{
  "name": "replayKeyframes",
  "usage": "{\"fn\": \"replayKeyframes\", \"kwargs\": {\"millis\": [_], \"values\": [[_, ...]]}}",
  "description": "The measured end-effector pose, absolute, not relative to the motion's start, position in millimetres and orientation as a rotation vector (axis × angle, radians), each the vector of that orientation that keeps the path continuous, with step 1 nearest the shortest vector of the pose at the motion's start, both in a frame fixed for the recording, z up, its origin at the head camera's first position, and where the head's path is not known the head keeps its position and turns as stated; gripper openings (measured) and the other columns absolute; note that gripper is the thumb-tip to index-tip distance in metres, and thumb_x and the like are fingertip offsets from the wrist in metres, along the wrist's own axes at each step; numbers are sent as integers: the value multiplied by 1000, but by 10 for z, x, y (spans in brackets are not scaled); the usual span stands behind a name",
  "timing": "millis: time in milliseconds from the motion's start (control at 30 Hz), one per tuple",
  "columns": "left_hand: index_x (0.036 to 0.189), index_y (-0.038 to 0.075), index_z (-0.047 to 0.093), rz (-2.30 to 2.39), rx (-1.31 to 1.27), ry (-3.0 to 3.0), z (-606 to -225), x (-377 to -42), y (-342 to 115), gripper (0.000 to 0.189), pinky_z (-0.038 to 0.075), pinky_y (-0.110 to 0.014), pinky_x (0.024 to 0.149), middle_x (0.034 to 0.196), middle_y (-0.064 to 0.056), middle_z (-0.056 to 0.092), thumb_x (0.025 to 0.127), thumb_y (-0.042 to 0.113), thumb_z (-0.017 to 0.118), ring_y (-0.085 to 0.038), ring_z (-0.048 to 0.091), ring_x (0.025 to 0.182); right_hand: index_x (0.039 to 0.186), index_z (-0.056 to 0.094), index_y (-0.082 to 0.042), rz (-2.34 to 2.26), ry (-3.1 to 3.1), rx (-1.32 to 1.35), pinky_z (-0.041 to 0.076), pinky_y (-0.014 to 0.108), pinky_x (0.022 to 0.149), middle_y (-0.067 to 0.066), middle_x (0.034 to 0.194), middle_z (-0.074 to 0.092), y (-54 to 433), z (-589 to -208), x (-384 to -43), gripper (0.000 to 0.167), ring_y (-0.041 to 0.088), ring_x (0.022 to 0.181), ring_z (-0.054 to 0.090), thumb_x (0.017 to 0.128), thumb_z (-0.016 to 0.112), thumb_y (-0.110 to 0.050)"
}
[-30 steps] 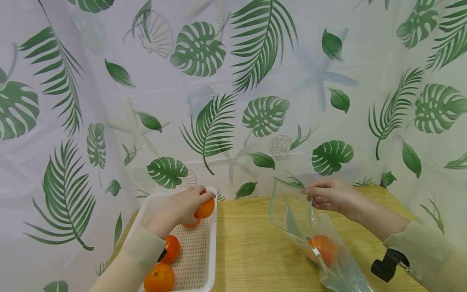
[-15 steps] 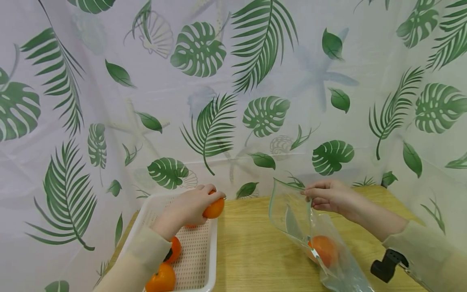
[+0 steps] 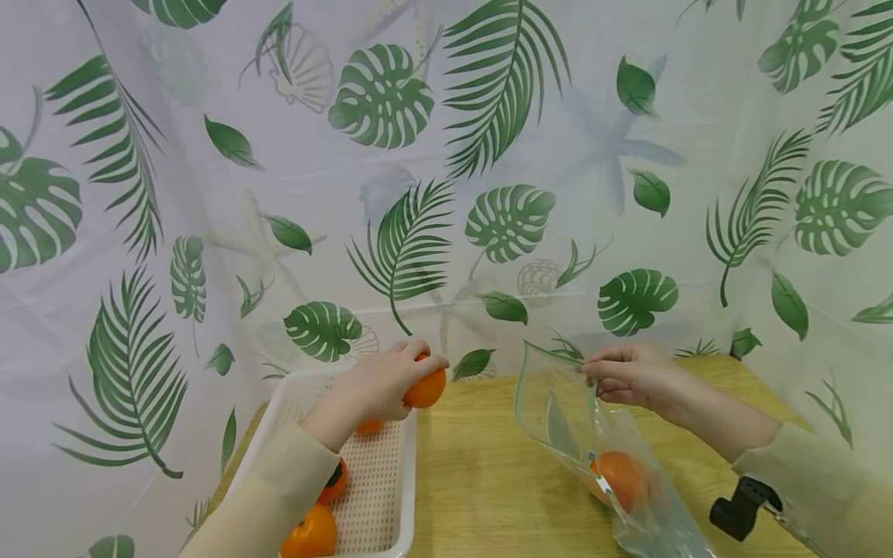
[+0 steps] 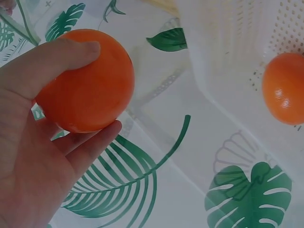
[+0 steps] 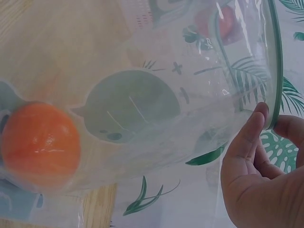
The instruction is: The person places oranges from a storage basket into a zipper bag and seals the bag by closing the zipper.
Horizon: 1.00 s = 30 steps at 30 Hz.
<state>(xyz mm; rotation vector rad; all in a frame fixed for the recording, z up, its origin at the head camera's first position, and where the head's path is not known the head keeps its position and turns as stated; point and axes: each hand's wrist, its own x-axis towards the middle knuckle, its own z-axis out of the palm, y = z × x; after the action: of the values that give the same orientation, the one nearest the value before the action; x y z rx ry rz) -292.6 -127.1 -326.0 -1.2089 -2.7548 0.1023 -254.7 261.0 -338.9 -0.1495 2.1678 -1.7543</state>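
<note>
My left hand [image 3: 384, 384] grips a smooth, round orange fruit [image 3: 427, 387] over the right rim of a white basket. In the left wrist view the thumb lies over this fruit [image 4: 95, 90], with fingers beneath it. With thumb and fingertips my right hand [image 3: 635, 373] pinches the green-edged mouth of a clear zip bag [image 3: 551, 387]. That mouth gapes toward the left. Low inside the bag rests another orange fruit [image 3: 624, 479], seen through the plastic. The right wrist view shows the pinched green edge [image 5: 277, 61] close up, and the bag's fruit [image 5: 40, 142] at left.
The white perforated basket [image 3: 407, 480] stands at left on a wooden table [image 3: 481, 473], holding several orange fruits [image 3: 312, 533]. A leaf-print sheet [image 3: 432, 155] hangs behind and along both sides. A black wrist camera [image 3: 743, 508] sits at the right sleeve.
My left hand has carried the orange fruit up and rightward, from above the basket to past its right rim, nearer the bag. The right hand and bag have stayed put.
</note>
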Motion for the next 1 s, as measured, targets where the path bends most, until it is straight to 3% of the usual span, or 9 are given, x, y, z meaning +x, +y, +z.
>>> {"fn": "replayKeyframes", "kwargs": {"millis": [600,1000], "values": [[149,26,55,140,-1278,-2687,-3053,-2848,-911,79,60,-43,98,137,-9,59,80,15,93,-29,63,115,120,74,-6,-1748,2159,-178,62,22,80,-8,91,72,2598,-3413,-2558,21,4,78,66,108,60,-17],[152,31,52,168,-1299,-2660,-2913,-2744,-655,80,62,-42,92,146,-7,54,83,18,90,-25,64,121,118,73,-6,-1752,2162,-172,62,23,81,-8,91,72,2610,-3430,-2563,20,5,78,65,107,61,-17]]}}
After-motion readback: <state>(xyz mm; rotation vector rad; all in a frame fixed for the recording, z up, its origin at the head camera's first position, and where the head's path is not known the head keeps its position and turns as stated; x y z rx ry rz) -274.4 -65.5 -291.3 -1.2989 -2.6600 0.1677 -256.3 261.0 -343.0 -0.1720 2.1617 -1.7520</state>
